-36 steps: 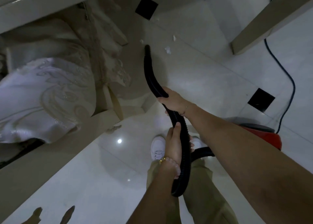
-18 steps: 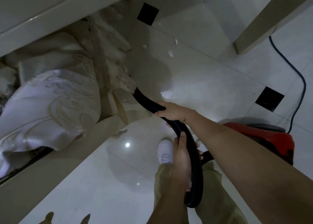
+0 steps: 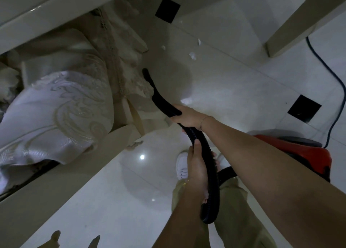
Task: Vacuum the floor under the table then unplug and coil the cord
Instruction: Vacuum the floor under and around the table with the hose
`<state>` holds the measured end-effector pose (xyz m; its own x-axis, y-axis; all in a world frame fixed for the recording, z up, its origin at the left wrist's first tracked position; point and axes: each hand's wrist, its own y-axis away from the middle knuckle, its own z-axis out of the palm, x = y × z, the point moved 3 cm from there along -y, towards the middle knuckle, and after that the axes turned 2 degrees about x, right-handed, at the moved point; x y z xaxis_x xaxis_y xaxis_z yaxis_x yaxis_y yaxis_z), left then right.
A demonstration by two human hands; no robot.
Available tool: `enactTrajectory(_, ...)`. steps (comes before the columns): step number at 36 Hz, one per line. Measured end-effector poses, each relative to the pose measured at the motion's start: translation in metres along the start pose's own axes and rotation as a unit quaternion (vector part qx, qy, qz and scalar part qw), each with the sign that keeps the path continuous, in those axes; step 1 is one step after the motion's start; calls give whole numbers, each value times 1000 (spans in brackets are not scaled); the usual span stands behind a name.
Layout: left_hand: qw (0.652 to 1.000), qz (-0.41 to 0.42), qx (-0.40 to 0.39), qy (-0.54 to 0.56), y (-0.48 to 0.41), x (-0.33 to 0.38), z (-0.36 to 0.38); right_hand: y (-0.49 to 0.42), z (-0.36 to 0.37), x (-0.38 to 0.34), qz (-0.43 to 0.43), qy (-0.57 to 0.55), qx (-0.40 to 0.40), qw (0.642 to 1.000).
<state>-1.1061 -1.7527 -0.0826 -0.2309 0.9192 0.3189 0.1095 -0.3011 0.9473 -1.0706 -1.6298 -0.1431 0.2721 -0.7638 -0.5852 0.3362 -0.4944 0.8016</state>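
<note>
I hold a black ribbed vacuum hose (image 3: pixel 210 172) with both hands. My right hand (image 3: pixel 187 117) grips it near the front, and my left hand (image 3: pixel 196 171) grips it lower down, close to my body. The hose's narrow black nozzle (image 3: pixel 149 81) points forward beside a fabric-covered chair (image 3: pixel 61 101), under the table edge (image 3: pixel 28 19). Small white scraps (image 3: pixel 192 55) lie on the pale tiled floor (image 3: pixel 234 90) beyond the nozzle. The red vacuum body (image 3: pixel 303 156) sits at my right. A dark cord (image 3: pixel 335 83) runs along the floor from it toward the upper right.
A table leg (image 3: pixel 297 26) stands at the upper right. Black square inlays (image 3: pixel 304 109) mark the tiles. My white shoe (image 3: pixel 182 166) and olive trousers (image 3: pixel 237 219) are below the hose. A pale beam (image 3: pixel 56 187) of furniture crosses the lower left.
The nozzle swung left against the chair, then came out forward again. Both hands kept their grip on the hose. The view shifted slightly.
</note>
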Motion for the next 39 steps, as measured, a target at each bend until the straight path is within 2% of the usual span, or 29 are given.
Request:
enactTrajectory(7,1000,-3,1,17,9,-12,5,13,-3,8,16,-5,-10,1000)
enactTrajectory(12,999,-27,11,13,28,-34,11,36,-5,24,44,-1,-62,997)
enactTrajectory(16,1000,-14,9,-1,38,-46,17,45,-6,32,69,21,-102,992)
enactTrajectory(22,1000,-13,-11,-19,36,-42,20,45,-11,27,73,17,-109,991)
enactTrajectory(32,998,-25,-11,-53,18,-32,21,31,-26,26,63,-44,-15,997)
enactTrajectory(39,995,0,5,-100,11,-22,24,22,-32,29,34,-66,30,997)
